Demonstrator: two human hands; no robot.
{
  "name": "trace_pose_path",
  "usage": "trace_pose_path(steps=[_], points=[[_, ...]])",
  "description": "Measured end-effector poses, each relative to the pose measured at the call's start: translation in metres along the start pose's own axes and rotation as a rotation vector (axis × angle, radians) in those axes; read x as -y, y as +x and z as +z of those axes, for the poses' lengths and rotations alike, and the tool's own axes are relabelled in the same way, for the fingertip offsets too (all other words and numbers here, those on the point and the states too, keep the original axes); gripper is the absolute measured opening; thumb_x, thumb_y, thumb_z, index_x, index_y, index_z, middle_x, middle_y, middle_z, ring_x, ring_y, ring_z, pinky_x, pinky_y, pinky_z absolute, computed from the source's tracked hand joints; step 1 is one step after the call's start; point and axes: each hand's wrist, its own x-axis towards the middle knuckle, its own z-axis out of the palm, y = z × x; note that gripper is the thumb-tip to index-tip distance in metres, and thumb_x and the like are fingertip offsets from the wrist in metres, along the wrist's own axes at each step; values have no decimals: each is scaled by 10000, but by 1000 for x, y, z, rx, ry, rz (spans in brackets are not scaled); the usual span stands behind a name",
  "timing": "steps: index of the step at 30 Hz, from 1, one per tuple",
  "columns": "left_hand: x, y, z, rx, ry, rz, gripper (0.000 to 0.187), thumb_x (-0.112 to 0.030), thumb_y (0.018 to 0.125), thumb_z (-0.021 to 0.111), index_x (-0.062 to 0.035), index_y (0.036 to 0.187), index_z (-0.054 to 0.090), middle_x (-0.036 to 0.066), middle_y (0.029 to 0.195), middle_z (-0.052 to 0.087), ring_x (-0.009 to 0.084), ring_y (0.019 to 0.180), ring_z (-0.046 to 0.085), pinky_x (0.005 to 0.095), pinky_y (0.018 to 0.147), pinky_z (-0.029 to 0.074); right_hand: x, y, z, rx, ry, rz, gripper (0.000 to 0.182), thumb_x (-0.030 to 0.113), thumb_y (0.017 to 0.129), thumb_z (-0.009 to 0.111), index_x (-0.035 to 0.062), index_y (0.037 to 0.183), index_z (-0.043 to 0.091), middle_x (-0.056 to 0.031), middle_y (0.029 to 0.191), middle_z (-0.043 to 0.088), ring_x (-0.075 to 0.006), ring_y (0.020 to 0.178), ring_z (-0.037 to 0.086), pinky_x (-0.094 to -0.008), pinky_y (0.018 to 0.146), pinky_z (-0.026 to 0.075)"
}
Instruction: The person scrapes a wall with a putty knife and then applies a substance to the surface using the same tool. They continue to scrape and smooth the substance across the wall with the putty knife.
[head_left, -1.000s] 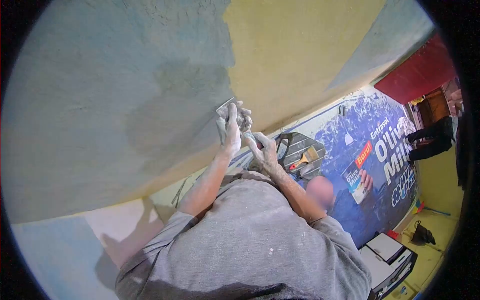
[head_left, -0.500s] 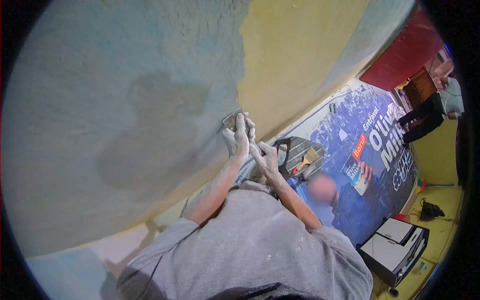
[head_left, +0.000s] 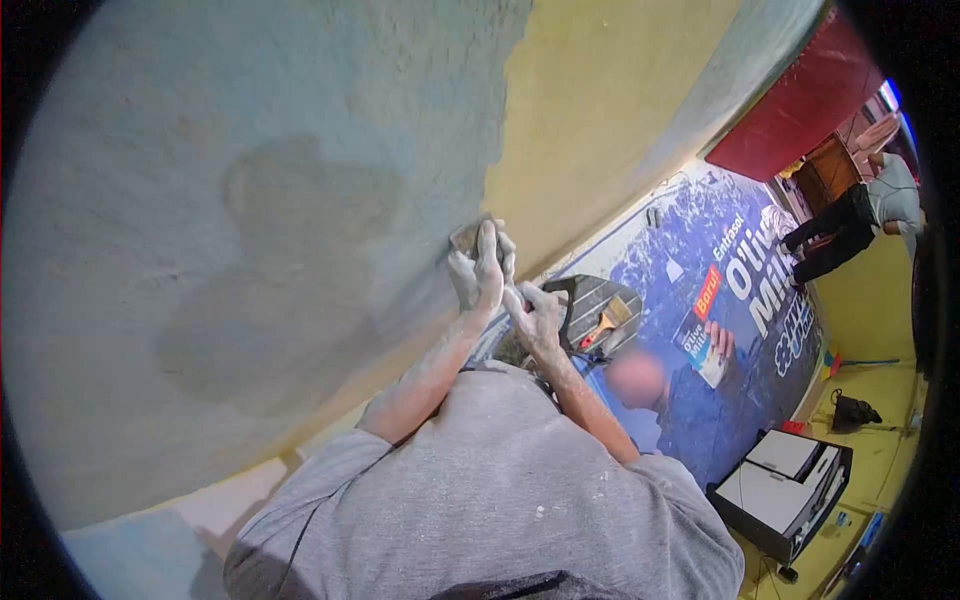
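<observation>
My left hand, coated in white dust, is closed on a flat grey-brown scraper with a thin plate. Its fingers point up along the plate, and part of it is hidden behind them. Just below and to the right, my right hand is curled with its thumb and fingertips close to the left palm; I cannot tell what it grips. Both hands overlap the wall in view, near the line where its grey-blue coat meets a yellow patch.
Beneath my hands, a dark ribbed tray carries a paintbrush. A printed blue banner covers the floor. To the right stand a black-and-white case, a dark bag and, farther off, another person.
The view has shifted slightly, so the wall's colour border sits farther right and the floor things a little left. My hands keep nearly the same pose, with the scraper turned a little.
</observation>
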Motion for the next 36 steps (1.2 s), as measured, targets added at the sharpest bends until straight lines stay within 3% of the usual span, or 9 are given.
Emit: trace_pose_path(steps=[5, 10, 14, 15, 17, 23, 28, 33, 36], points=[[2, -4, 5, -42, -147, -136, 233, -264, 989, 543, -34, 980, 582, 34, 698, 583, 105, 479, 514, 244, 410, 401, 10, 2, -20, 50, -49, 22, 432, 312, 852, 703, -1, 630, 504, -39, 525, 371, -117, 522, 332, -329, 481, 312], [13, 5, 4, 15, -164, -53, 240, -279, 984, 558, -41, 987, 590, 34, 721, 600, 112, 496, 527, 248, 422, 410, -11, 12, -20, 52, -101, -122, 405, 296, 844, 708, 4, 629, 527, -47, 518, 367, -121, 503, 363, -326, 476, 308], [12, -10, 6, -82, -214, -149, 217, -233, 991, 546, -27, 943, 597, 33, 662, 590, 102, 482, 523, 239, 419, 407, -2, 8, -27, 21, -104, -106, 353, 274, 820, 725, 14, 644, 565, -84, 516, 407, -160, 471, 379, -337, 481, 317], [22, -9, -2, -54, -181, -155, 233, -270, 990, 545, -44, 961, 592, 33, 695, 599, 110, 505, 538, 248, 418, 415, 6, 8, -29, 67, -32, 1, 336, 272, 816, 730, 11, 663, 584, -86, 516, 419, -153, 472, 381, -337, 476, 317], [37, -1, -5, -54, -180, -160, 252, -310, 995, 535, -63, 985, 587, 32, 729, 604, 117, 526, 545, 257, 424, 423, -16, 9, -23, 54, -62, -79, 345, 272, 817, 730, 10, 657, 572, -82, 513, 406, -141, 476, 375, -335, 471, 313], [-2, -6, 10, -53, -209, -81, 212, -221, 990, 538, -18, 948, 587, 43, 666, 588, 110, 486, 523, 229, 430, 395, 23, 20, -24, 31, -71, -80, 446, 283, 819, 726, 11, 596, 451, -100, 508, 364, -147, 483, 359, -341, 469, 320], [-10, 6, 7, 125, -139, 31, 247, -285, 980, 560, -42, 940, 585, 32, 687, 596, 113, 499, 533, 238, 435, 418, 22, 29, -23, 35, -41, -92, 431, 285, 827, 720, -4, 624, 474, -98, 522, 353, -140, 490, 341, -343, 457, 312], [-14, -4, 18, -66, -117, -6, 238, -192, 1005, 494, -40, 837, 567, 26, 607, 565, 88, 441, 496, 223, 372, 332, 13, 12, -24, 54, -67, -50, 470, 303, 824, 722, -16, 600, 459, -103, 538, 316, -131, 505, 318, -342, 462, 308], [-26, 3, 18, 83, -106, 107, 211, -177, 997, 510, -34, 849, 558, 31, 613, 564, 93, 427, 486, 230, 358, 336, 17, 17, -20, 10, -13, -83, 450, 329, 826, 710, -19, 635, 497, -106, 526, 344, -138, 499, 335, -345, 471, 321]])
